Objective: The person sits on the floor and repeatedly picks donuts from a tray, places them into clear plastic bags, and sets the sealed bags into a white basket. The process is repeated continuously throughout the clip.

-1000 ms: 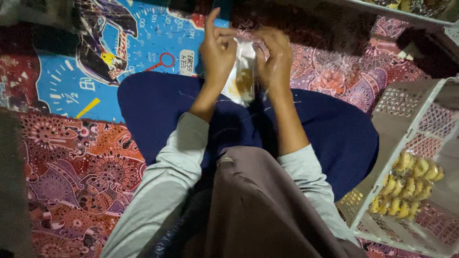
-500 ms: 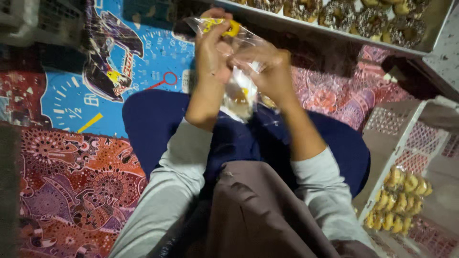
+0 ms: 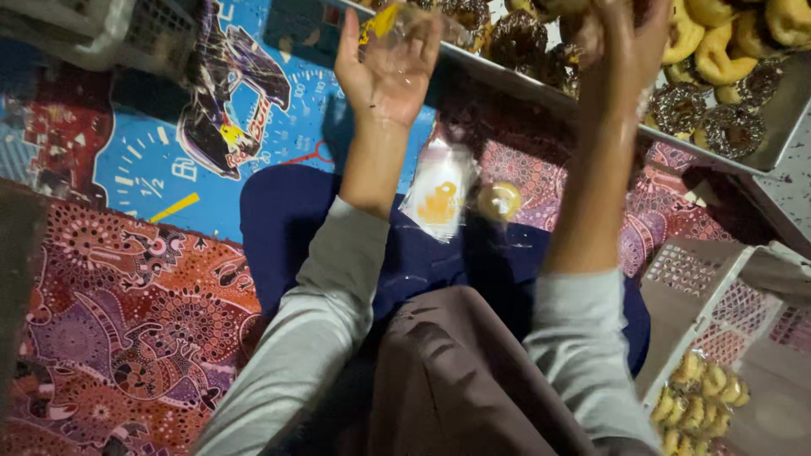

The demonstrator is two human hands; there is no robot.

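Head view: left hand (image 3: 390, 63) pinches a clear plastic bag (image 3: 405, 25) open-palmed; right hand (image 3: 629, 51), blurred, grip unclear, reaches the doughnut tray (image 3: 760, 127). Holding the bag mouth wide would help.

Tray (image 3: 760, 139): metal, dull grey, smooth, faintly reflective at the rim. Doughnuts (image 3: 718, 46): some with dark glossy glaze and pale sprinkles, others plain, matt yellow crust. Bag (image 3: 397, 25) in left hand (image 3: 389, 72): thin clear plastic film, crinkled, shiny. Packet (image 3: 438, 190) on lap: same glossy film, part frosted white. Sleeves (image 3: 325, 312): grey knit cloth, matt. Skirt (image 3: 287, 219): dark blue cloth, matt. Floor mats (image 3: 127, 321): printed woven fabric, matt. Basket (image 3: 701, 287): perforated rigid plastic, pale, semi-matt.
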